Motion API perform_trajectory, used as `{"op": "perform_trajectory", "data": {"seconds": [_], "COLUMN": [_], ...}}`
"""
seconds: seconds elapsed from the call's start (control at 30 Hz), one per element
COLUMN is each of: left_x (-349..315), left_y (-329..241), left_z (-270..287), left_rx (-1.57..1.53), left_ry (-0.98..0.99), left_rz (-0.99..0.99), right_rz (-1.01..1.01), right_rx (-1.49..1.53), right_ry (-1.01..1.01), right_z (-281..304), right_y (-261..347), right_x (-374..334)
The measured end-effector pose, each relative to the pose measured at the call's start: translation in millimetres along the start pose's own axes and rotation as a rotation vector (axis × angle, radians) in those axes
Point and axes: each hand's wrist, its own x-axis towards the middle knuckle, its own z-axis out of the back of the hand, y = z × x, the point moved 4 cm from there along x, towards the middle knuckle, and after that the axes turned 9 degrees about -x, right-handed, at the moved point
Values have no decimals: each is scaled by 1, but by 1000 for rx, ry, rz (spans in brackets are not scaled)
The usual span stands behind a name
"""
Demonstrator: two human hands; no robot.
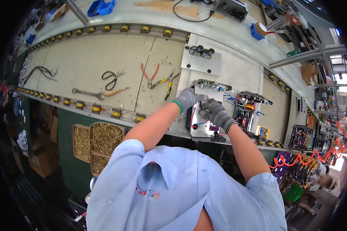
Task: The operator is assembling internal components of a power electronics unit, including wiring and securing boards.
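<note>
Both my hands wear grey knit gloves and meet above a silver metal chassis (204,131) with dark edges and a few coloured wires. My left hand (189,98), with a green cuff at the wrist, reaches over its left side with fingers closed. Curled fingers of my right hand (216,114) come against the left fingertips over the panel. Whatever sits between the fingers is too small or hidden to make out. Just right of the chassis stands an open electronic assembly (250,107) with a copper-coloured coil and blue wires.
On the conveyor's left lie scissors (111,79), red-handled pliers (150,74), yellow-and-black pliers (167,81) and a wrench (89,93). A metal plate with black parts (201,61) lies beyond the chassis. Boxes of brass-coloured screws (106,139) stand below the near rail. An orange coiled hose (297,159) hangs right.
</note>
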Motion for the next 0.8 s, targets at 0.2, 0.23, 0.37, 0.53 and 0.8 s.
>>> {"op": "perform_trajectory", "data": {"seconds": [0.2, 0.23, 0.37, 0.53, 0.8], "left_x": [-13, -10, -17, -82, -106], "left_y": [-31, -33, -60, -104, -2], "left_z": [14, 11, 5, -12, -18], "left_rx": [729, 841, 720, 228, -323], "left_ry": [-15, 36, 214, 420, 269], "left_rz": [-138, -203, -331, -281, -121], "right_rz": [-23, -72, -218, -80, -143], "right_rx": [25, 98, 86, -24, 661], "right_ry": [-36, -75, -170, -201, -194], "right_z": [3, 4, 4, -10, 12], "right_y": [3, 3, 5, -10, -23], "right_x": [-7, -9, -8, -4, -30]}}
